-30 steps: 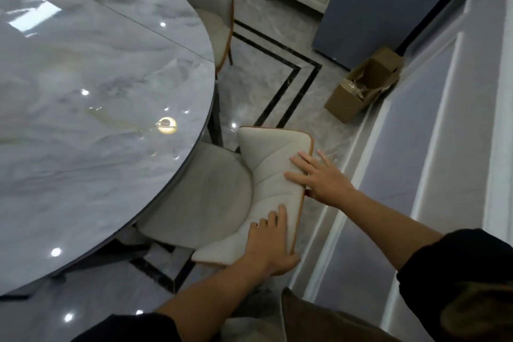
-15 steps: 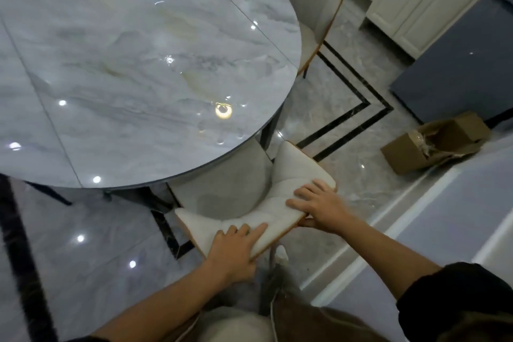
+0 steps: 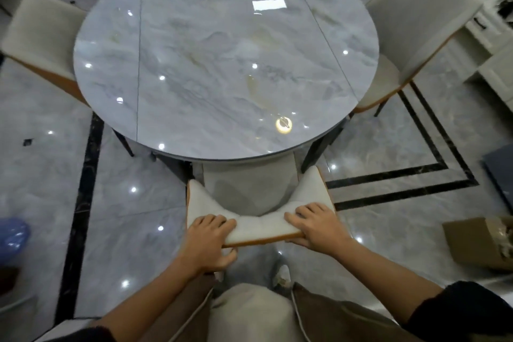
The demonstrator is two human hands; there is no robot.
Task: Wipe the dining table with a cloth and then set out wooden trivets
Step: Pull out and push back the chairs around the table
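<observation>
At the far left a padded chair (image 3: pixel 36 33) sits tucked against the round dining table (image 3: pixel 194 36). The table's glossy marble top lies straight ahead, bare but for a yellowish smear (image 3: pixel 254 89); no cloth or trivets are in view. The left hand (image 3: pixel 208 241) grips the top of the near chair (image 3: pixel 258 226), fingers curled over the front and thumb behind, and the right hand (image 3: pixel 316 226) clamps it with fingers curled over too. Further right stand another chair (image 3: pixel 410 22) and a cardboard box (image 3: pixel 477 241). Shoved in too hard, the chair's back could knock the table's rim, or its legs could scrape the polished floor (image 3: pixel 138 203).
</observation>
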